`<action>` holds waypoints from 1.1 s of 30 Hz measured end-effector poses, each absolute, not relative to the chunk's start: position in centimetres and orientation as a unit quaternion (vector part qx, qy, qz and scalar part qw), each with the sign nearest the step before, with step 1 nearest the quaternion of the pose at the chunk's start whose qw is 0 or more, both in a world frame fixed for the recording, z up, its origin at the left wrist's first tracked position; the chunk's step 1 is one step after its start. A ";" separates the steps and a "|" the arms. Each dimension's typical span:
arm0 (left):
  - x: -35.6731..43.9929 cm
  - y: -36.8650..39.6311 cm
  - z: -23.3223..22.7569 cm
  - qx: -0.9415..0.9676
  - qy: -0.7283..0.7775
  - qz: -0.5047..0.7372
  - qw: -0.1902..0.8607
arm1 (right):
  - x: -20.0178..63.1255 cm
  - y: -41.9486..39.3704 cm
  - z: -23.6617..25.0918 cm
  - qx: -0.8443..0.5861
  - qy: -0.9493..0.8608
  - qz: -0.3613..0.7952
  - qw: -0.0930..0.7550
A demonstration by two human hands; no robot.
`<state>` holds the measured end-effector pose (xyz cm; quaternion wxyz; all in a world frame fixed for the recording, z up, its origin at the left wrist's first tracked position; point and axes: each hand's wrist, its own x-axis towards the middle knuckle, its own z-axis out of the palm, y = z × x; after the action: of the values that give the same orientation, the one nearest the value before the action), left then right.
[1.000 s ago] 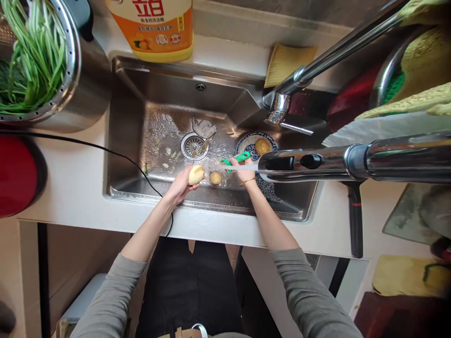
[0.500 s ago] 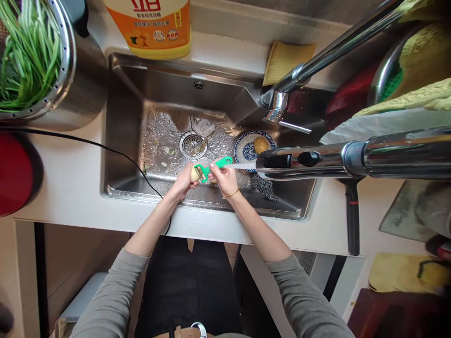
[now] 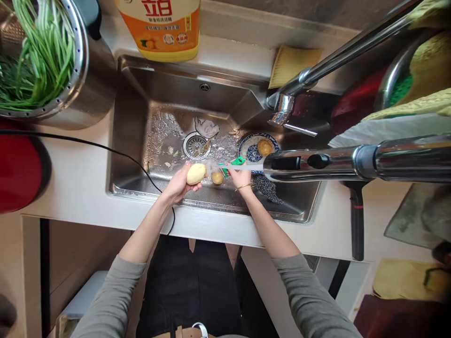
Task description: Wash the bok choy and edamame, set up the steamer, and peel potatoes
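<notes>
My left hand (image 3: 179, 184) is wrapped round a pale peeled potato (image 3: 196, 174) over the near side of the sink. A green peeler (image 3: 235, 162) is held in my right hand (image 3: 240, 176), apart from the potato. Water runs leftward from the faucet spout (image 3: 282, 165) across the peeler and between my hands. An unpeeled brown potato (image 3: 217, 178) lies on the sink floor between them. Another brown potato (image 3: 265, 147) rests on a blue-and-white plate (image 3: 243, 150) to the right. Wet peelings and scraps lie round the drain (image 3: 196, 146).
A steel pot (image 3: 95, 89) with green stalks (image 3: 52, 65) stands left. Behind the sink (image 3: 141, 190) are a yellow detergent bottle (image 3: 165, 33) and a yellow sponge cloth (image 3: 294, 63). A black cord (image 3: 116, 151) hangs across the sink's left edge. A black handle (image 3: 357, 225) lies right.
My hands have moved apart: the peeler has come off the potato and shifted right. The peeled potato now shows more fully in my left hand, and the brown one between them is uncovered.
</notes>
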<state>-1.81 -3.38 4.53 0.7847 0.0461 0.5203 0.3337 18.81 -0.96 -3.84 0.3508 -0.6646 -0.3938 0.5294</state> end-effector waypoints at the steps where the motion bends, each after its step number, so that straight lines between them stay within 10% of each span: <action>1: -1.7 -3.4 4.2 0.047 0.527 0.334 0.780 | 18.6 -1.1 -3.4 -0.669 -0.376 0.534 0.355; 33: -0.4 -3.0 2.5 0.022 0.543 0.307 0.782 | 14.6 -1.5 -0.2 -0.631 -0.249 0.597 0.428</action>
<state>-0.37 -3.01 2.54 0.7816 0.0218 0.5425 0.3071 14.64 -1.50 -0.18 0.4280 -0.6311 -0.2488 0.5972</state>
